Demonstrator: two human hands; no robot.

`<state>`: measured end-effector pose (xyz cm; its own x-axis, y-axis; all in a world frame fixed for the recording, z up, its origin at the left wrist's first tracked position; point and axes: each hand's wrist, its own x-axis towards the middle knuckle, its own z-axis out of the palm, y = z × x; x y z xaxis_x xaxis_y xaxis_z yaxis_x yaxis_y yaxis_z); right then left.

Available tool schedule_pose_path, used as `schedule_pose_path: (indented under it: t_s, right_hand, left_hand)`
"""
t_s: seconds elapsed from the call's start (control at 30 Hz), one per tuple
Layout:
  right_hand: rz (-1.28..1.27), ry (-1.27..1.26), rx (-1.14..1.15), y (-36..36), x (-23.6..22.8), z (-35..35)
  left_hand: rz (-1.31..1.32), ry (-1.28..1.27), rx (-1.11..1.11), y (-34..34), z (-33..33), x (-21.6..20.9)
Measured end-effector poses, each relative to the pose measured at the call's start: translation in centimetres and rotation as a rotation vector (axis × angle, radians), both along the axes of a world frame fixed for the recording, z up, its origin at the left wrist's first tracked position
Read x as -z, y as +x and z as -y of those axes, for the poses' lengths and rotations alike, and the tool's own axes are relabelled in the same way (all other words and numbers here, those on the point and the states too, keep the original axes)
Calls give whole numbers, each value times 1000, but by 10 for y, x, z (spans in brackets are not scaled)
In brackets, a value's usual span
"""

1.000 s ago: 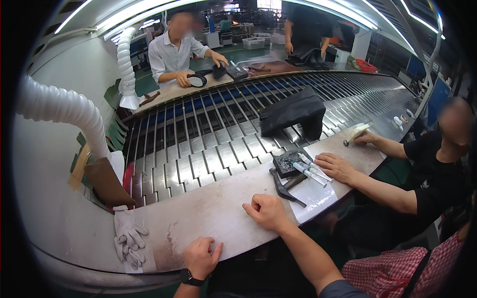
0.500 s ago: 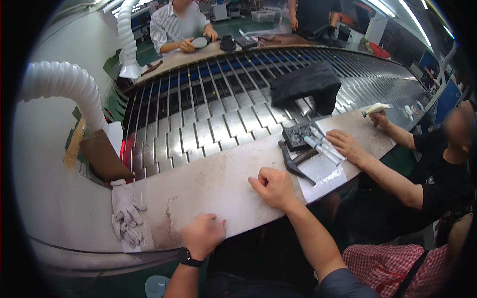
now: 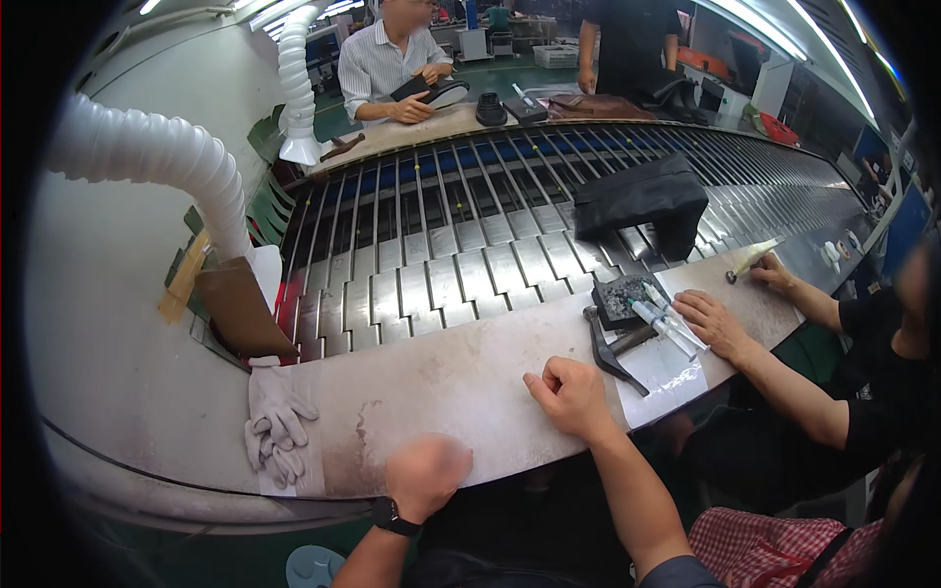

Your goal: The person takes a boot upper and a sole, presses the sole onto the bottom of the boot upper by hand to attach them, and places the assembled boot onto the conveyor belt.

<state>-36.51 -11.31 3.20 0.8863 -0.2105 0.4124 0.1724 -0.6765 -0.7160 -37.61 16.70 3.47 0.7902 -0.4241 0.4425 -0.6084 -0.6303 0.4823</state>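
Observation:
My right hand (image 3: 571, 397) rests on the pale worktop (image 3: 461, 377), fingers curled into a loose fist and nothing visible in it. Just right of it lies a hammer (image 3: 604, 355) with a dark curved metal head, partly on a white sheet (image 3: 667, 394). My left hand (image 3: 427, 477), wearing a black watch at the wrist, is at the worktop's front edge. It looks compact, but its fingers are blurred. A pair of grey-white work gloves (image 3: 279, 416) lies at the worktop's left end.
Beyond the worktop runs a metal slatted conveyor (image 3: 446, 279) carrying a black draped cover (image 3: 642, 201). Syringes (image 3: 674, 331) lie by a black tray of grey granules (image 3: 613, 294). A co-worker's hand (image 3: 714, 321) rests nearby. Across, someone holds a black shoe (image 3: 446, 93). White hoses (image 3: 172, 162) hang left.
The view has shifted, so the scene sits farther right and lower. Across the conveyor, the shoe has been turned. The right-hand co-worker's pale pointed tool has come down to the worktop. My right hand stays curled.

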Motion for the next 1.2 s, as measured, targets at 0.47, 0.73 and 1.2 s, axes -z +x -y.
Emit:
schedule_pose_path:
  t_s: [0.47,0.73,1.2]
  right_hand:
    - [2,22,-10,2,-3,2]
    - [7,13,-11,2,-2,0]
    - [6,5,-5,4,3,0]
  left_hand:
    - [6,22,3,2,2,-5]
    - [0,30,-4,1,-1,-3]
    - [6,33,-21,1,-3,-5]
